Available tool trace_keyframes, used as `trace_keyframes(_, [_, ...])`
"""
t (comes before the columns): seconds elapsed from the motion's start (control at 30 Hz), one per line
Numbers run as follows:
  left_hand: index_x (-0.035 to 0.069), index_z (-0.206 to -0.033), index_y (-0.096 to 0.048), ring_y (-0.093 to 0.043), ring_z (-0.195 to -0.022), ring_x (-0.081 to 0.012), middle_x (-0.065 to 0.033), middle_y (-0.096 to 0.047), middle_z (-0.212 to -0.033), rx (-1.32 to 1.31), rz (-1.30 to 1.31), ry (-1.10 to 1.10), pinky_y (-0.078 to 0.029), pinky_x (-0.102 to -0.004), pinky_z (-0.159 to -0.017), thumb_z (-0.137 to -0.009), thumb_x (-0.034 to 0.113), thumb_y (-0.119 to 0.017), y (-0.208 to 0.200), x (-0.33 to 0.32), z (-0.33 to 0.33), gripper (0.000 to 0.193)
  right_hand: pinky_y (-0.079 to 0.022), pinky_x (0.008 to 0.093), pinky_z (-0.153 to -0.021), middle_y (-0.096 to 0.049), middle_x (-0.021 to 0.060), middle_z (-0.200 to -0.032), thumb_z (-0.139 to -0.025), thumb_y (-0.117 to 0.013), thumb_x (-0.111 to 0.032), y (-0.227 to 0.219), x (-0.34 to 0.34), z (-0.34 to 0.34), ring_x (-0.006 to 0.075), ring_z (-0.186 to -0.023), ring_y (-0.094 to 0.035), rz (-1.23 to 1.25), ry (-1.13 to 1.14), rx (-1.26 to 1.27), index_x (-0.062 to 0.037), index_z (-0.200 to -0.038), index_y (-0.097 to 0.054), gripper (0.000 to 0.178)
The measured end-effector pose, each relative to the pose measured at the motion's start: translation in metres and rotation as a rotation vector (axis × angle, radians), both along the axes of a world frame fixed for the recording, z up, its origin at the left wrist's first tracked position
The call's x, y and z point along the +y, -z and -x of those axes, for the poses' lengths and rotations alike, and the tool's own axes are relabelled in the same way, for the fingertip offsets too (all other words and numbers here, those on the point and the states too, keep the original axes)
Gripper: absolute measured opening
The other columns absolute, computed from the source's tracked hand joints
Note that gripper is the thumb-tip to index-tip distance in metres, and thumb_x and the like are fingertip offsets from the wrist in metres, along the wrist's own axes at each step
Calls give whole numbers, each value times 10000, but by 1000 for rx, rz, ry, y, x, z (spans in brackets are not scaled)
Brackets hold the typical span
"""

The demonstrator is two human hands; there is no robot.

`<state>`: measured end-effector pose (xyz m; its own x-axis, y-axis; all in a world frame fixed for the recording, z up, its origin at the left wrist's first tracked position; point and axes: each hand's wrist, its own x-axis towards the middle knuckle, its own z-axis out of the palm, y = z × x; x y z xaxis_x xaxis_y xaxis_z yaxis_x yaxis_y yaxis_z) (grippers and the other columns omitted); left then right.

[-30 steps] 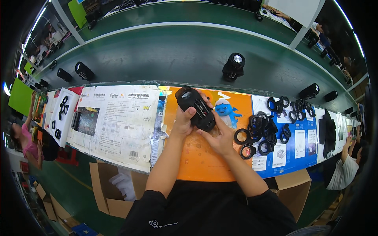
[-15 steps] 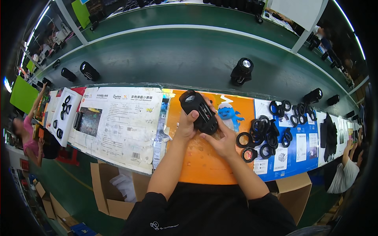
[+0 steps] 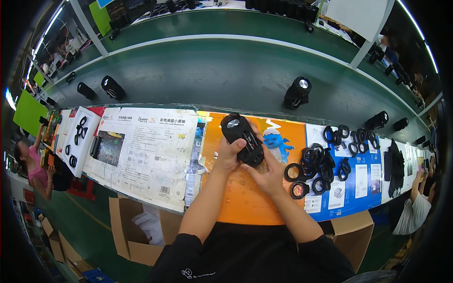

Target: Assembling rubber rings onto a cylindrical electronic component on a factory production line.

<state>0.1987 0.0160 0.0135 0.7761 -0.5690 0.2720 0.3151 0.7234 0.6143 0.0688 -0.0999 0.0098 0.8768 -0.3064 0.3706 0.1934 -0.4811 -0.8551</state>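
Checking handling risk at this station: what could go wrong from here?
The black device could slip, as only the left hand and right hand seem to support it. The loose black rings lie close to the right hand, so a sideways sweep might scatter them.

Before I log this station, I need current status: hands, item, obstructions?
Left hand, right hand: both holding black cylindrical device. Device over orange board. Black round rings beside right forearm; nothing seen blocking.
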Motion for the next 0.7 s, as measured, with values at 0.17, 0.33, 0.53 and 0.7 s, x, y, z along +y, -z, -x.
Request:
trace_keyframes(0.17, [73, -1424, -568, -757, -1127, -303, -121, -687, -1198, 22, -1, 2, -648, -451, -1013, -848, 410, -971, 1, 1, 1, 780, -584, 390, -1066, -748, 263, -1364, -825, -1011, -225, -1, 3, -3, 328, -1262, -754, 40, 23, -61, 115, -1503, -590, 868])
trace_keyframes(0.33, [73, -1423, -566, -756, -1127, -300, -122, -684, -1201, 25, 14, -3, -648, -451, -1013, -852, 407, -969, 0, 1, 3, 774, -612, 399, -1015, -759, 264, -1315, -812, -1016, -221, 3, 3, -3, 355, -1205, -780, 97, 42, -122, 87, -1488, -610, 846])
trace_keyframes(0.53, [60, -1394, -576, -747, -1101, -273, -114, -689, -1191, 36, 2, -14, -638, -426, -1005, -876, 389, -944, 2, -6, 4, 716, -614, 404, -1019, -758, 246, -1325, -833, -1010, -257, 8, -3, -1, 336, -1214, -775, 14, 26, -97, 74, -1531, -587, 881])
trace_keyframes(0.7, [72, -1363, -570, -725, -1089, -270, -106, -664, -1181, 43, -71, -85, -634, -426, -995, -938, 442, -890, 6, -1, -1, 647, -594, 450, -1012, -738, 272, -1291, -911, -939, -350, 10, 1, -5, 418, -1159, -758, 29, -1, -34, 49, -1578, -553, 868])
